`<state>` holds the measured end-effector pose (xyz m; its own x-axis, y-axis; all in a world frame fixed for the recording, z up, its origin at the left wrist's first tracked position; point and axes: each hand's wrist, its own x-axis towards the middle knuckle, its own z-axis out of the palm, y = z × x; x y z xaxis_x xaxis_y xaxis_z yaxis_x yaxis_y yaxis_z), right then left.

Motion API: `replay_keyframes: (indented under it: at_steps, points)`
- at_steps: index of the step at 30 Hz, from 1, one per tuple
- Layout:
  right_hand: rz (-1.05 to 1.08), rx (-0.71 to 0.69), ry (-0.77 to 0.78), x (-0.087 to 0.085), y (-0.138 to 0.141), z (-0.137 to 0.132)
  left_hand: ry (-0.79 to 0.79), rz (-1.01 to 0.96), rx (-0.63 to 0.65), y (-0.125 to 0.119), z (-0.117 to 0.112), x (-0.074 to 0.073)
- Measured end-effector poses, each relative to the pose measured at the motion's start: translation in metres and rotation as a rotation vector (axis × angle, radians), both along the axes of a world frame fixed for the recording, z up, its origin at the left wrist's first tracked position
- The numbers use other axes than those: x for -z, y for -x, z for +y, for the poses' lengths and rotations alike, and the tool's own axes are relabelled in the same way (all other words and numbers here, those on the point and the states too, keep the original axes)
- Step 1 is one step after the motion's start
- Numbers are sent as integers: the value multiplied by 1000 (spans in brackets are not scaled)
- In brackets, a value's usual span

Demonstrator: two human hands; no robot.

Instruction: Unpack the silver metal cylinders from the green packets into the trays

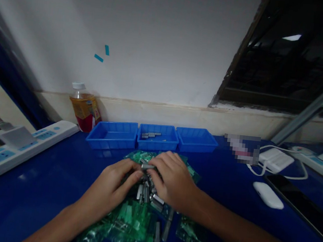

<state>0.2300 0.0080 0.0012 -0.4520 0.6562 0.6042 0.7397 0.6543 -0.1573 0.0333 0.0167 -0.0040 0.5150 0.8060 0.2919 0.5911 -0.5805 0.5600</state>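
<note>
Between the fingers and thumb of my right hand (172, 178) is a small silvery metal cylinder (147, 166). My left hand (119, 178) is close beside it, thumb and forefinger pinched together near the cylinder's left end; what they grip, if anything, is hidden. Below both hands lies a pile of similar metal pieces (145, 193). Green-tinted clear plastic bags (132, 220) are spread under and around the pile, some with contents I cannot make out. Two longer metal pieces (158, 232) rest at the near side of the heap.
Three blue trays stand in a row: a left tray (111, 144), a middle tray (159, 145) with several metal pieces, and a right tray (197, 147). A drink bottle (83, 109) and power strip (44, 135) are left; a white case (268, 195), phone (300, 203) and charger (277, 160) right.
</note>
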Motion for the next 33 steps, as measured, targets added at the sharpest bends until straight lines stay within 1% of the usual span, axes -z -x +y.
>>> replay_keyframes:
  at_steps: [3, 5, 7, 9, 10, 11, 13, 15, 16, 18, 20, 22, 25, 27, 30, 33]
  points:
    - [-41, 199, 48, -14, -19, 42, -76, 98, -30, 3, 8, 8]
    - [-72, 353, 126, -22, -30, 75, -77, 149, -26, 7, 13, 12]
    - [-160, 426, 296, -27, -36, 106, -44, 179, 6, 9, 16, 14]
    - [-213, 470, 456, -30, -38, 127, -26, 183, 31, 11, 18, 14]
    - [-212, 496, 494, -30, -37, 133, -25, 179, 40, 11, 18, 13]
    - [-191, 526, 494, -30, -36, 135, -30, 171, 46, 11, 18, 12]
    - [-117, 570, 396, -27, -35, 126, -34, 158, 61, 12, 19, 12]
    - [-40, 544, 248, -19, -35, 101, -33, 151, 80, 12, 19, 13]
    - [-12, 504, 178, -13, -37, 84, -32, 151, 84, 13, 20, 13]
    - [19, 371, 90, 0, -40, 44, -33, 172, 77, 13, 21, 15]
    - [36, 262, 51, 11, -43, 7, -38, 207, 33, 14, 22, 17]
    - [64, 168, 42, 15, -43, -18, -47, 232, -23, 14, 24, 20]
    - [145, 110, 48, 12, -35, -34, -79, 179, -76, 13, 23, 19]
    - [170, 69, 45, 7, -28, -36, -84, 103, -60, 9, 17, 14]
    - [137, -32, 24, 6, -20, -40, -40, -1, 49, 0, 1, 2]
    - [85, -102, 12, 11, -17, -46, 34, -78, 155, -10, -17, -5]
